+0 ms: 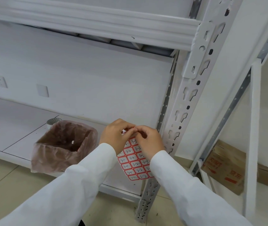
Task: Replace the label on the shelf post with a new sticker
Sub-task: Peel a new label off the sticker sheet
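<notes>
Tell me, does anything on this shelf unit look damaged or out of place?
Mostly no. The shelf post has chipped paint near its top, and the beam shows a small dark mark. Both hands hold the sticker sheet normally.

sticker sheet [134, 162]: top hidden by hands | handwriting partly illegible | box [224, 167] print blurred
</notes>
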Demonstrator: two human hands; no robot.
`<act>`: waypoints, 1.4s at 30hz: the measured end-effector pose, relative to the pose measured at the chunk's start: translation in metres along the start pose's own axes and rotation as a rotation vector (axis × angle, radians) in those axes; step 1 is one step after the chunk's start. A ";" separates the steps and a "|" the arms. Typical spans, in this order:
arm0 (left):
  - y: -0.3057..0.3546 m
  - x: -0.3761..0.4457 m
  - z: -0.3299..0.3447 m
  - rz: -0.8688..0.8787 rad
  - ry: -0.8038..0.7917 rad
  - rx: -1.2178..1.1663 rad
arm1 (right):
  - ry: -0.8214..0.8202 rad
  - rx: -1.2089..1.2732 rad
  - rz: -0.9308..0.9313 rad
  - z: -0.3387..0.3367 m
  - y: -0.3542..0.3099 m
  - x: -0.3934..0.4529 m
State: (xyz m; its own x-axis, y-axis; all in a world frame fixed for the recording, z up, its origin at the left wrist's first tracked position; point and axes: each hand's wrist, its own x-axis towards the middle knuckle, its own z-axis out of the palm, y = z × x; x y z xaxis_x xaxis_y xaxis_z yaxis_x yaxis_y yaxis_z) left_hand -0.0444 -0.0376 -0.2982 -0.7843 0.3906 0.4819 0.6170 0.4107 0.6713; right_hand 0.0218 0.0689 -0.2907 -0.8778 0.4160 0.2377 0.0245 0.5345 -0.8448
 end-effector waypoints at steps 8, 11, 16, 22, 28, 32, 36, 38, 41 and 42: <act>-0.003 -0.002 0.001 0.038 -0.033 0.016 | 0.001 -0.024 0.011 0.001 0.002 0.001; -0.004 -0.001 0.001 0.043 -0.037 0.020 | -0.008 -0.030 0.011 0.002 0.003 0.001; -0.007 -0.001 0.002 0.051 -0.031 0.003 | -0.019 -0.007 0.016 0.002 0.003 0.001; -0.012 0.000 0.002 0.063 0.004 -0.034 | -0.021 -0.001 0.021 0.003 0.004 0.002; -0.016 0.000 0.001 0.065 0.007 -0.035 | -0.036 0.002 0.030 0.004 0.005 0.002; -0.018 0.000 0.000 0.073 0.011 -0.032 | -0.036 -0.009 0.025 0.007 0.005 0.002; -0.018 -0.001 0.000 0.059 0.010 -0.010 | -0.035 -0.009 0.028 0.009 0.005 0.003; -0.017 0.000 0.000 0.045 0.010 0.008 | -0.031 -0.012 0.030 0.011 0.006 0.004; -0.018 0.001 0.000 -0.004 0.020 -0.003 | -0.029 -0.018 0.052 0.013 0.006 0.006; -0.018 0.001 0.000 -0.033 0.027 -0.015 | -0.031 -0.015 0.061 0.014 0.006 0.007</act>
State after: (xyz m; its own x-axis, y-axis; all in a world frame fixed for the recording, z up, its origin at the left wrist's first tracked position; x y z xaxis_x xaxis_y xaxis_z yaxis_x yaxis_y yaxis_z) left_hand -0.0566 -0.0445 -0.3097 -0.8057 0.3543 0.4747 0.5901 0.4107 0.6950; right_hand 0.0088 0.0653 -0.3010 -0.8886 0.4256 0.1709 0.0855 0.5197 -0.8500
